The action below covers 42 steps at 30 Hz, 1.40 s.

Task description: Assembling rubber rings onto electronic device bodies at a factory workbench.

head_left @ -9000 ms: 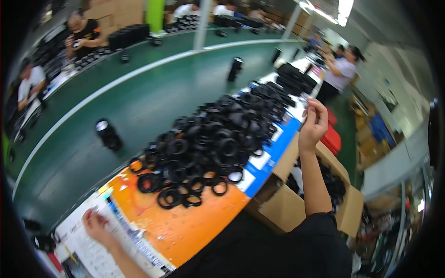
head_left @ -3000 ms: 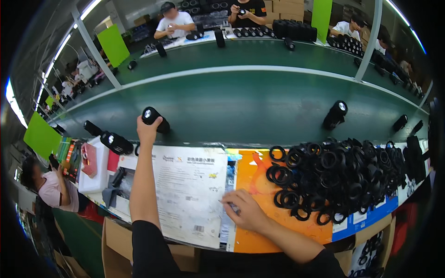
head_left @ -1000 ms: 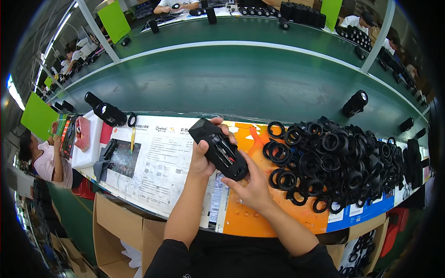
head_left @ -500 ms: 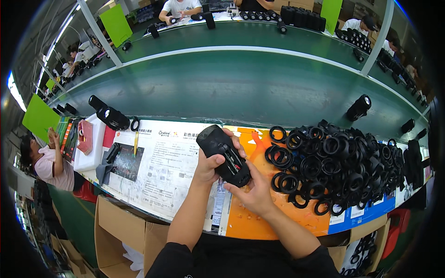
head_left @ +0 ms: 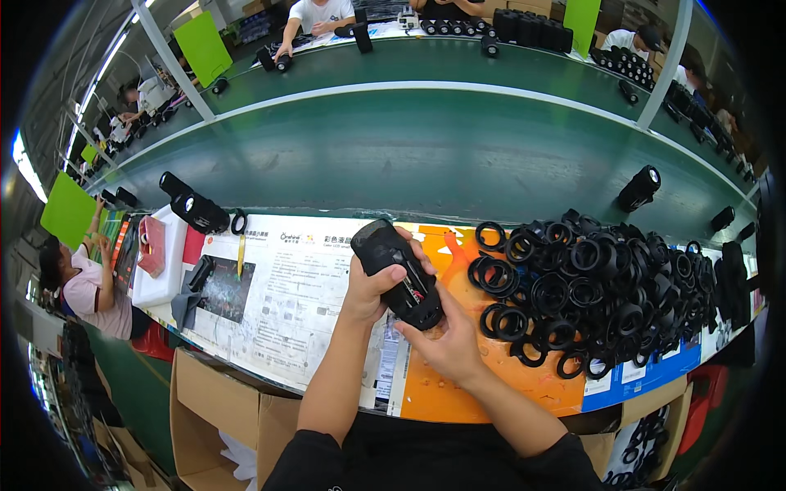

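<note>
A black cylindrical portable speaker [head_left: 381,245] is held tilted between my two hands, above the seam of a white printed sheet and an orange sheet. A long slot in its side faces up, with small parts showing inside. My left hand [head_left: 368,288] wraps its left side, the thumb lying across the slot. Closed around the lower end is my right hand [head_left: 449,340], with fingers of one hand also showing behind the far side. Just right of the speaker, a large heap of black rings [head_left: 585,293] covers much of the orange sheet [head_left: 446,385].
A green conveyor belt [head_left: 393,164] runs beyond the bench, carrying a black speaker [head_left: 639,188]. More speakers [head_left: 199,211] sit at the far left, near a white foam tray [head_left: 160,270]. Cardboard boxes [head_left: 214,401] stand below the bench edge. Co-workers sit across and at left.
My left thumb has shifted up onto the speaker's slot; the speaker stays nearly in place. Across the belt a co-worker's hand has set down a black piece, and the person at left reaches toward the belt.
</note>
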Motion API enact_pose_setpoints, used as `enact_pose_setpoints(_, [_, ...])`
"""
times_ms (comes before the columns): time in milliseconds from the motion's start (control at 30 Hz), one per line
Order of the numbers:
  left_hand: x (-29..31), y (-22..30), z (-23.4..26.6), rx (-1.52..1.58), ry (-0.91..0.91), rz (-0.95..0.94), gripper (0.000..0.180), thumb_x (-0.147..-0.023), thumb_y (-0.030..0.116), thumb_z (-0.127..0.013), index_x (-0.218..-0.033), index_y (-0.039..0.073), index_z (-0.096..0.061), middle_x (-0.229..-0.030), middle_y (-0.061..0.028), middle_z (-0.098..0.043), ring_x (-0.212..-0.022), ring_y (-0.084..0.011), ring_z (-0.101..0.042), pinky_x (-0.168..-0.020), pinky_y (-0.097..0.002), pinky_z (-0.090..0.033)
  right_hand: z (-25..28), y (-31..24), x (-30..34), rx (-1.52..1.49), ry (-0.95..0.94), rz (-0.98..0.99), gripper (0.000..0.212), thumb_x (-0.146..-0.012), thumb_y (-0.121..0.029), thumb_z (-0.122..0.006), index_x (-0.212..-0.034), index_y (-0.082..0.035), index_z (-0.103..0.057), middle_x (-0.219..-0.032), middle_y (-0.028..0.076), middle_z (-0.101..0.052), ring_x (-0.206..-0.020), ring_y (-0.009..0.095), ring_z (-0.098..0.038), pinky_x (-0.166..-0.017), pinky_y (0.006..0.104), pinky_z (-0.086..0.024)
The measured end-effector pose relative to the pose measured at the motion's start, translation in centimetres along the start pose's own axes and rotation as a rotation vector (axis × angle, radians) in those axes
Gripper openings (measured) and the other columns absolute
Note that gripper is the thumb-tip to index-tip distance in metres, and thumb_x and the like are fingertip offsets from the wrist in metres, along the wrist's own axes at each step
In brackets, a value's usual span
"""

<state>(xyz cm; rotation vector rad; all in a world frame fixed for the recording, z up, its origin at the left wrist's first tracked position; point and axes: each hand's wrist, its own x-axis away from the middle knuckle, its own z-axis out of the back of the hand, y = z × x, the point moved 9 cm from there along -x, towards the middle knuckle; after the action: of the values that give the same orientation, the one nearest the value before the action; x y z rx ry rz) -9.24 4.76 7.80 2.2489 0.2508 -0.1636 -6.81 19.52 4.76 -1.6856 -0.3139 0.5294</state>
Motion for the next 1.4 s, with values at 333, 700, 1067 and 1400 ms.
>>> enact_pose_setpoints(333, [0.5, -0.9, -1.5, 0.102, -0.214, 0.008, 0.071, -0.079, 0.022, -0.097, -0.135, 0.003, -0.059, -0.111, -0.0147, -0.072, -0.105, -0.0344, -0.076, -0.097, -0.0492, -0.063, 0.5, 0.1, -0.2, -0.048, -0.133, 0.029, 0.087, -0.09, -0.014, -0.095, -0.158, 0.011, -0.048, -0.137, 0.017, -0.068, -0.127, 0.022, -0.069, -0.111, 0.0374, -0.057])
enact_pose_setpoints(700, [0.2, -2.0, -1.1, 0.161, -0.07, -0.078, 0.074, -0.083, 0.024, -0.094, -0.143, 0.003, -0.055, -0.117, -0.0148, -0.069, -0.106, -0.0325, -0.075, -0.096, -0.0455, -0.063, 0.8, -0.3, -0.3, -0.071, -0.044, 0.02, 0.095, -0.091, -0.012, -0.094, -0.165, 0.012, -0.039, -0.153, 0.022, -0.058, -0.139, 0.027, -0.064, -0.117, 0.0395, -0.054])
enact_pose_setpoints(1067, [0.4, -2.6, -1.7, 0.2, -0.169, -0.068, 0.073, -0.085, 0.033, -0.093, -0.141, 0.004, -0.056, -0.115, -0.0142, -0.069, -0.105, -0.0307, -0.075, -0.094, -0.0439, -0.064, 0.6, -1.1, 0.0, 0.038, -0.015, 0.092, 0.09, -0.089, -0.01, -0.094, -0.158, 0.016, -0.044, -0.145, 0.021, -0.064, -0.133, 0.024, -0.067, -0.113, 0.0375, -0.056])
enact_pose_setpoints(1400, [-0.1, -2.9, -0.8, 0.149, -0.112, 0.004, 0.065, -0.084, 0.022, -0.091, -0.137, 0.005, -0.057, -0.114, -0.013, -0.069, -0.103, -0.0289, -0.074, -0.092, -0.0423, -0.063, 0.6, 0.4, -0.3, -0.004, -0.003, 0.031, 0.085, -0.093, -0.02, -0.092, -0.157, 0.012, -0.046, -0.141, 0.022, -0.068, -0.128, 0.026, -0.07, -0.109, 0.0381, -0.057])
